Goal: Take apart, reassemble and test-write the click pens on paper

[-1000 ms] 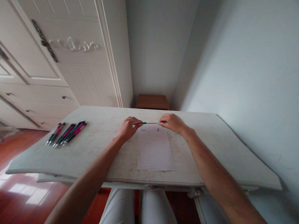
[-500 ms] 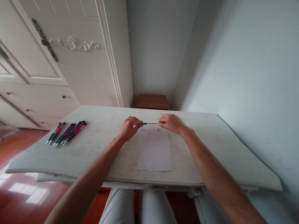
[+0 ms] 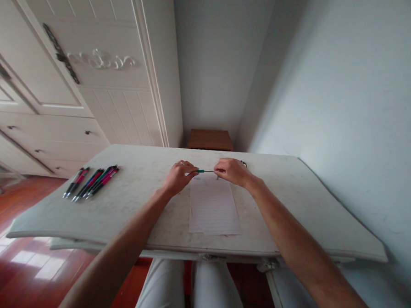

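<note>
My left hand (image 3: 179,177), with a ring on one finger, pinches a short green pen barrel (image 3: 200,171) above the top of the paper. From the barrel's right end a thin dark rod, which looks like a pen refill (image 3: 209,171), runs across to my right hand (image 3: 232,170). The fingers of that hand are closed on the rod's far end and hide it. Under both hands lie lined paper sheets (image 3: 213,206), overlapping slightly, with small dark marks near the top edge. A small dark object (image 3: 243,163) peeks out behind my right hand, mostly hidden.
Several click pens (image 3: 96,182) with dark, red, blue and green barrels lie in a loose row at the left of the white table (image 3: 140,164). Beyond the table stand a white wardrobe (image 3: 120,103) and a brown wooden box-like piece (image 3: 210,139). A wall borders the right side.
My right hand has shifted slightly left, closer to my left hand, so less of the thin rod shows between them. The dark object behind the right hand has come into view.
</note>
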`<state>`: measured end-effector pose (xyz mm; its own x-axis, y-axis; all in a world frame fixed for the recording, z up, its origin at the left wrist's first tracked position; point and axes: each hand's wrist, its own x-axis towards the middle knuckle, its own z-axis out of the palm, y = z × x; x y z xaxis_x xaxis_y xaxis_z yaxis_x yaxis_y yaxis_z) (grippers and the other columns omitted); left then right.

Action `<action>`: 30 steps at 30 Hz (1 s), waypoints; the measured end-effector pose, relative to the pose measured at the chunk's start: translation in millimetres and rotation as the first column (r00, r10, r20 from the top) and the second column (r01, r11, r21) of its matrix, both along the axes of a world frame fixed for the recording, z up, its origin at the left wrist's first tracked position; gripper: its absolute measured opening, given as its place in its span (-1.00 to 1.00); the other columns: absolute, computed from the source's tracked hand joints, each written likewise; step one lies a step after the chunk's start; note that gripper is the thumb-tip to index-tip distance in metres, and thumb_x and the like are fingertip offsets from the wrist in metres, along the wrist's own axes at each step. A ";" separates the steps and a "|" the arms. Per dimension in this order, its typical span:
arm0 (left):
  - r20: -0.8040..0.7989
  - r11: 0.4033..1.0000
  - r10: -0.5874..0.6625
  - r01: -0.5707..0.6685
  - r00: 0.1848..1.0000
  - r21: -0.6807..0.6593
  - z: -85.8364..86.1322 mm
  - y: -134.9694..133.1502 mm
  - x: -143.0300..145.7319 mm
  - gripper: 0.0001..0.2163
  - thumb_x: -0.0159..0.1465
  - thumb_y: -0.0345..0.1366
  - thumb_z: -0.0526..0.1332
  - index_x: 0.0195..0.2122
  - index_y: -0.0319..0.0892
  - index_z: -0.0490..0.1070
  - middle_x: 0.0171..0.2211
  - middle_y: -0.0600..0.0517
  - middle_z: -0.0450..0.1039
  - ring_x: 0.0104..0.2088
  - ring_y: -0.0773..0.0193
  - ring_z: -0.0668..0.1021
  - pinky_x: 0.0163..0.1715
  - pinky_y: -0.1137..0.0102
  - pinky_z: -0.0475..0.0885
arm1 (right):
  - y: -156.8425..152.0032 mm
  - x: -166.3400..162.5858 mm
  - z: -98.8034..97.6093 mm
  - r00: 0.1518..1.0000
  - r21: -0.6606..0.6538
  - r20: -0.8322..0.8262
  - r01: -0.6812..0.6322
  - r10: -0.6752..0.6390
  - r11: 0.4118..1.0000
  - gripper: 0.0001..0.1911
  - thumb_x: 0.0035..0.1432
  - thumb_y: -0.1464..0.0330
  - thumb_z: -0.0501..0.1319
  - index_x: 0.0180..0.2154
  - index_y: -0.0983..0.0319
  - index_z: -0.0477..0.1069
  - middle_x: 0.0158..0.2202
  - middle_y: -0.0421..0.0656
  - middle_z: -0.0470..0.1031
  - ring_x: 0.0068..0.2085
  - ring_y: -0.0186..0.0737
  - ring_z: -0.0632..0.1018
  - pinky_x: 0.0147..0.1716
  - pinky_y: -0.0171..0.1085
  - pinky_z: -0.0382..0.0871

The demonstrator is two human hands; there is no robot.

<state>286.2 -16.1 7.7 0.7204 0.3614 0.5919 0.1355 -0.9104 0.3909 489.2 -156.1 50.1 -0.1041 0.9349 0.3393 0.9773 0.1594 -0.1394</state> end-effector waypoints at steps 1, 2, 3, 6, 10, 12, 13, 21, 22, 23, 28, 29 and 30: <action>-0.001 1.000 0.001 -0.001 1.000 -0.001 0.5 -0.3 -0.2 -0.87 0.26 -0.29 0.29 -0.21 -0.07 0.62 -0.29 -0.03 0.59 -0.24 0.17 0.54 -0.15 0.26 0.44 | -0.1 -0.6 0.0 1.000 0.001 -0.004 0.004 -0.004 1.000 -0.79 0.19 0.45 0.19 -0.47 0.21 0.52 -0.42 -0.17 0.45 -0.36 -0.28 0.40 -0.37 -0.31 0.11; -0.001 1.000 0.003 -0.003 1.000 -0.002 0.9 -0.5 -0.2 -0.87 0.26 -0.29 0.29 -0.21 -0.07 0.62 -0.29 -0.03 0.59 -0.24 0.17 0.54 -0.16 0.26 0.44 | -0.2 -0.9 0.1 1.000 0.002 -0.007 0.008 -0.008 1.000 -0.79 0.19 0.45 0.19 -0.46 0.21 0.52 -0.42 -0.17 0.46 -0.36 -0.28 0.40 -0.37 -0.31 0.11; 0.000 1.000 0.005 -0.005 1.000 -0.003 1.2 -0.7 0.0 -0.87 0.25 -0.30 0.29 -0.21 -0.08 0.62 -0.29 -0.03 0.59 -0.25 0.17 0.54 -0.16 0.26 0.44 | -0.4 -1.0 0.1 1.000 0.001 -0.009 0.010 -0.010 1.000 -0.80 0.19 0.45 0.19 -0.46 0.21 0.52 -0.42 -0.17 0.46 -0.36 -0.28 0.40 -0.37 -0.31 0.11; -0.003 1.000 0.009 -0.009 1.000 -0.003 1.1 -0.6 0.9 -0.88 0.25 -0.29 0.29 -0.22 -0.09 0.62 -0.30 -0.03 0.59 -0.25 0.16 0.55 -0.16 0.25 0.44 | -1.1 -0.9 0.5 1.000 -0.001 -0.010 0.028 -0.028 1.000 -0.80 0.19 0.45 0.19 -0.45 0.21 0.53 -0.42 -0.16 0.47 -0.35 -0.28 0.41 -0.37 -0.31 0.12; -0.003 1.000 0.015 -0.015 1.000 -0.004 -0.2 0.2 1.8 -0.88 0.26 -0.28 0.29 -0.22 -0.09 0.61 -0.28 -0.02 0.60 -0.24 0.17 0.55 -0.14 0.25 0.44 | -1.9 -1.0 1.4 0.998 0.006 -0.040 0.049 -0.049 0.999 -0.83 0.19 0.45 0.20 -0.42 0.22 0.54 -0.40 -0.15 0.48 -0.35 -0.28 0.43 -0.35 -0.32 0.15; 0.003 1.000 0.018 -0.018 1.000 -0.009 -0.2 0.3 1.8 -0.88 0.26 -0.29 0.29 -0.22 -0.09 0.61 -0.28 -0.02 0.60 -0.23 0.17 0.55 -0.13 0.25 0.44 | -2.1 -0.5 1.8 0.996 0.017 -0.074 0.043 -0.041 0.999 -0.85 0.19 0.44 0.21 -0.39 0.23 0.54 -0.39 -0.15 0.49 -0.35 -0.29 0.43 -0.34 -0.32 0.17; 0.005 1.000 0.020 -0.019 1.000 -0.013 0.1 0.2 1.7 -0.88 0.26 -0.29 0.29 -0.22 -0.09 0.61 -0.28 -0.02 0.60 -0.23 0.17 0.55 -0.13 0.26 0.44 | -2.2 0.2 2.0 0.995 0.025 -0.098 0.036 -0.034 0.999 -0.86 0.20 0.43 0.21 -0.37 0.23 0.55 -0.38 -0.15 0.49 -0.36 -0.30 0.43 -0.34 -0.32 0.18; 0.019 0.999 0.028 -0.027 0.999 -0.038 3.7 -0.1 0.7 -0.87 0.27 -0.27 0.27 -0.24 -0.11 0.61 -0.28 -0.02 0.60 -0.23 0.16 0.56 -0.12 0.24 0.44 | -2.3 22.8 0.3 0.956 0.128 -0.268 0.160 -0.121 0.979 -0.75 0.28 0.26 0.15 -0.28 0.25 0.55 -0.36 -0.13 0.52 -0.37 -0.29 0.44 -0.33 -0.32 0.24; 0.020 0.999 0.033 -0.033 0.999 -0.039 3.5 0.4 0.8 -0.87 0.26 -0.27 0.27 -0.24 -0.10 0.61 -0.28 -0.02 0.60 -0.23 0.15 0.56 -0.12 0.24 0.44 | -2.6 26.8 -0.5 0.952 0.122 -0.266 0.191 -0.153 0.974 -0.73 0.29 0.26 0.14 -0.30 0.25 0.55 -0.37 -0.13 0.51 -0.38 -0.28 0.44 -0.33 -0.32 0.24; 0.020 0.998 0.040 -0.039 0.999 -0.040 3.1 1.0 0.8 -0.87 0.26 -0.27 0.27 -0.24 -0.10 0.61 -0.28 -0.02 0.60 -0.22 0.15 0.55 -0.12 0.24 0.44 | -3.0 30.7 -1.6 0.948 0.108 -0.259 0.216 -0.182 0.970 -0.73 0.29 0.26 0.13 -0.33 0.24 0.55 -0.39 -0.13 0.51 -0.38 -0.28 0.44 -0.33 -0.31 0.25; 0.014 0.996 0.083 -0.083 0.996 -0.038 1.7 4.9 0.1 -0.86 0.27 -0.27 0.26 -0.23 -0.11 0.61 -0.28 -0.03 0.61 -0.23 0.14 0.55 -0.13 0.23 0.44 | -4.4 45.3 -11.5 0.950 -0.048 -0.184 0.249 -0.253 0.967 -0.82 0.15 0.25 0.30 -0.39 0.22 0.57 -0.37 -0.13 0.53 -0.34 -0.26 0.48 -0.32 -0.31 0.27; 0.009 0.995 0.098 -0.097 0.995 -0.038 1.7 5.6 -0.2 -0.86 0.27 -0.27 0.25 -0.23 -0.11 0.61 -0.28 -0.03 0.61 -0.23 0.13 0.55 -0.13 0.23 0.44 | -4.2 47.0 -13.9 0.953 -0.080 -0.160 0.248 -0.258 0.966 -0.84 0.10 0.25 0.33 -0.39 0.21 0.58 -0.36 -0.13 0.53 -0.34 -0.26 0.49 -0.33 -0.31 0.28; 0.003 0.993 0.112 -0.112 0.994 -0.038 1.7 6.3 -0.5 -0.85 0.27 -0.27 0.25 -0.23 -0.12 0.61 -0.28 -0.04 0.61 -0.23 0.13 0.55 -0.13 0.22 0.44 | -3.9 48.4 -16.1 0.955 -0.110 -0.136 0.249 -0.263 0.962 -0.86 0.07 0.27 0.36 -0.38 0.21 0.58 -0.35 -0.13 0.53 -0.34 -0.25 0.49 -0.34 -0.31 0.28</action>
<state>285.7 -9.9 9.4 0.6711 0.4616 0.5801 0.2336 -0.8743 0.4255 537.5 -160.0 33.9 0.1877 0.9512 0.2451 0.9510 -0.1135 -0.2875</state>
